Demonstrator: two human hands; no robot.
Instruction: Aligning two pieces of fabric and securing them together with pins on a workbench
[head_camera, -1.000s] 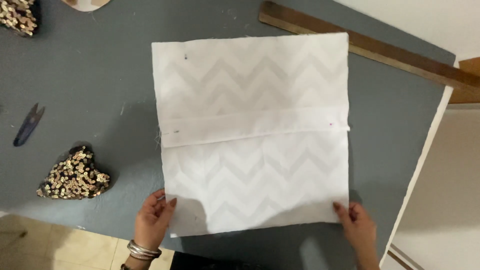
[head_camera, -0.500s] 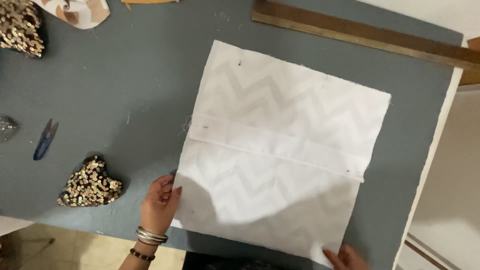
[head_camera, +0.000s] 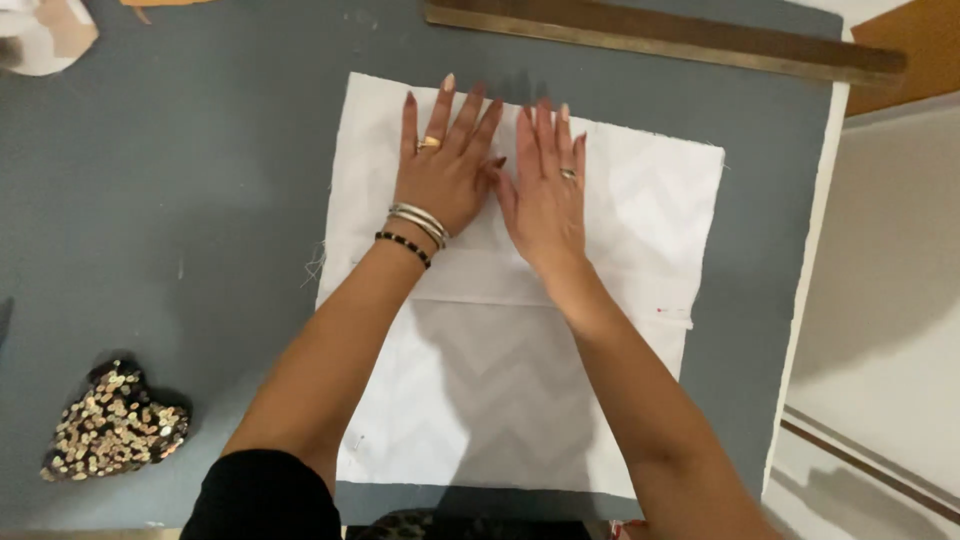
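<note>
Grey table (head_camera: 180, 180) under everything, with a white edge on its right side and pale floor beyond that edge.

Cloth (head_camera: 640, 210) near the middle of the table, lying flat, slightly turned so that its far edge slopes down to the right. Roughly square, white, with a faint zigzag pattern woven or printed tone on tone. Crossed from left to right by a straight fold or seam line about halfway down, with a plainer band just above the line. Loose threads sticking out at the left edge, near the line. Near half partly in shadow from the arms.

Left hand (head_camera: 443, 170) flat on the far half of the cloth, palm down, fingers stretched and a little spread, holding nothing. Gold ring on one finger, silver bangles and a dark beaded bracelet at the wrist, black sleeve at the upper arm.

Right hand (head_camera: 545, 195) flat on the cloth just beside the left hand, thumbs almost touching, fingers straight and close together, also holding nothing. Thin ring on one finger.

Beyond the cloth, a long wooden ruler (head_camera: 660, 35) along the far side of the table, well apart. Left of the cloth, near the front corner, a heart-shaped sequin patch (head_camera: 115, 425), gold and dark, lying alone.
</note>
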